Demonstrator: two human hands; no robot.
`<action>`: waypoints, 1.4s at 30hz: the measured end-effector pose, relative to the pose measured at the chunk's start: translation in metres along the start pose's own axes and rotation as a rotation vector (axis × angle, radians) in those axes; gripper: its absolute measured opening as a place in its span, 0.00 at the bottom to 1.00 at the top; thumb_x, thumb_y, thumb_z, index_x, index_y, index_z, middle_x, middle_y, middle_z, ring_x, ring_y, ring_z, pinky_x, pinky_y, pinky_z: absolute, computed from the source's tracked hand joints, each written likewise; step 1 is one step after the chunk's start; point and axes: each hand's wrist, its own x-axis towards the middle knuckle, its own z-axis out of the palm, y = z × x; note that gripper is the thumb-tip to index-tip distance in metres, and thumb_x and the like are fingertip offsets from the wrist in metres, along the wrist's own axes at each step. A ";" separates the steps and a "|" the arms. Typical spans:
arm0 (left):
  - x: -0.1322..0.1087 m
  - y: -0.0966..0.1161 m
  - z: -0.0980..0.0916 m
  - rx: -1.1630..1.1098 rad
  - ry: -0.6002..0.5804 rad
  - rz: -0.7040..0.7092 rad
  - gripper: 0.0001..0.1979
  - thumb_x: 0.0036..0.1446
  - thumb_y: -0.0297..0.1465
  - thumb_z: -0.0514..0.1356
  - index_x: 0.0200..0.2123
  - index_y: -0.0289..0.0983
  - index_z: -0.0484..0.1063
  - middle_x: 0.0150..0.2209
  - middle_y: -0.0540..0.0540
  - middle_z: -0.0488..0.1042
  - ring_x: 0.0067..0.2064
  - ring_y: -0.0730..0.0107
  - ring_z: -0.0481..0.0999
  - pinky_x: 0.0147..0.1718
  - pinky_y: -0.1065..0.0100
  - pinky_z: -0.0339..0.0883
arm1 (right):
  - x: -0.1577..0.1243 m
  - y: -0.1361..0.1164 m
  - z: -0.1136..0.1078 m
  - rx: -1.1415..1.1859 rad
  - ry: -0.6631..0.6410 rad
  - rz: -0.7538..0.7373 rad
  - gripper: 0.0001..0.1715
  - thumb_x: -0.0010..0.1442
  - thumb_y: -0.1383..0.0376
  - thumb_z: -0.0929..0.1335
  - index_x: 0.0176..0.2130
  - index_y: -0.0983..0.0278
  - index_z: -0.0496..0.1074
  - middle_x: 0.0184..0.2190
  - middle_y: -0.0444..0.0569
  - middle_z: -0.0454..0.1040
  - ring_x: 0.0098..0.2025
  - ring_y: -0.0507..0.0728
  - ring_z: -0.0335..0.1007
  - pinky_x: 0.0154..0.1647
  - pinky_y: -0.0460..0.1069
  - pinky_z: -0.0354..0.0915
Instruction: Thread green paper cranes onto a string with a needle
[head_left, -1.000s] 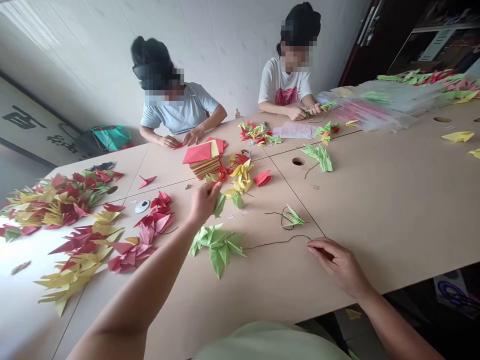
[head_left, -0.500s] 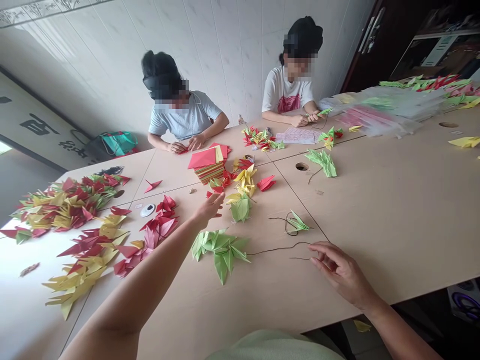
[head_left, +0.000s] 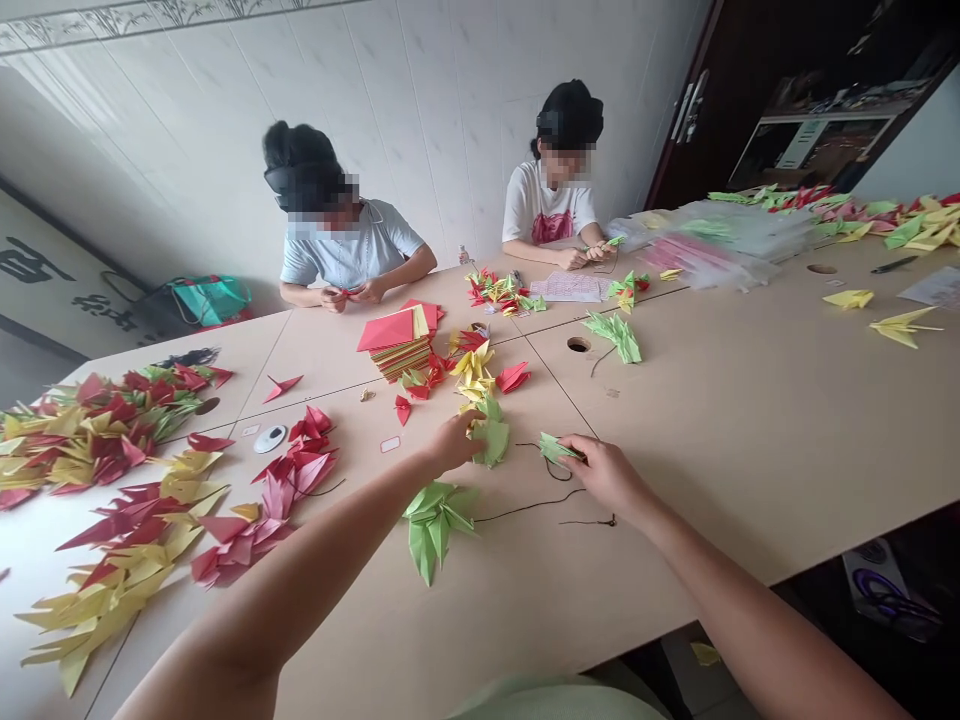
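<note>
Right fingers [head_left: 579, 446] pinch small green paper [head_left: 553, 449]. Left fingers [head_left: 463, 430] are at bigger green paper [head_left: 493, 441]; can't tell if gripping. Black string [head_left: 560, 478] loops just beside right fingers. Best pinch softly, so folds don't squash, and mind string doesn't snag.

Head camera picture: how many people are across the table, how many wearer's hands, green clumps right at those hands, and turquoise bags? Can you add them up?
People: 2
Wearer's hands: 2
Green clumps: 2
Turquoise bag: 1
Total: 7
</note>
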 end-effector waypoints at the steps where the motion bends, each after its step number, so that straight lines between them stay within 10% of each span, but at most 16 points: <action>1: -0.002 0.002 0.002 -0.014 -0.015 0.013 0.17 0.63 0.35 0.58 0.53 0.37 0.68 0.53 0.41 0.71 0.48 0.60 0.74 0.45 0.54 0.72 | 0.001 -0.003 -0.001 0.030 -0.012 0.011 0.11 0.61 0.59 0.64 0.34 0.59 0.74 0.26 0.45 0.77 0.27 0.56 0.72 0.27 0.48 0.68; 11: -0.027 0.008 -0.033 -0.073 0.024 0.162 0.26 0.51 0.32 0.66 0.55 0.41 0.68 0.50 0.40 0.73 0.43 0.62 0.78 0.42 0.58 0.73 | 0.029 -0.010 -0.011 0.211 0.033 0.031 0.24 0.62 0.54 0.63 0.53 0.62 0.67 0.42 0.54 0.79 0.40 0.58 0.78 0.39 0.52 0.75; 19: -0.079 -0.051 -0.093 0.060 0.309 0.101 0.20 0.47 0.45 0.64 0.40 0.40 0.74 0.42 0.42 0.79 0.45 0.56 0.77 0.47 0.56 0.70 | 0.017 -0.001 -0.021 -0.004 0.062 -0.035 0.29 0.60 0.57 0.65 0.59 0.59 0.63 0.60 0.59 0.67 0.57 0.68 0.69 0.51 0.62 0.71; 30: -0.139 -0.102 -0.052 0.111 0.349 0.190 0.18 0.58 0.44 0.56 0.46 0.42 0.74 0.46 0.42 0.79 0.47 0.58 0.78 0.48 0.59 0.72 | -0.049 0.039 0.001 -0.337 0.034 -0.298 0.28 0.66 0.54 0.63 0.62 0.59 0.59 0.59 0.58 0.69 0.59 0.66 0.67 0.53 0.60 0.72; 42: -0.138 -0.136 -0.014 0.197 0.507 0.238 0.26 0.60 0.44 0.55 0.59 0.41 0.62 0.61 0.36 0.65 0.64 0.50 0.63 0.60 0.49 0.59 | -0.065 0.035 0.013 -0.442 0.043 -0.406 0.18 0.62 0.60 0.67 0.52 0.58 0.72 0.55 0.54 0.73 0.57 0.66 0.68 0.52 0.61 0.72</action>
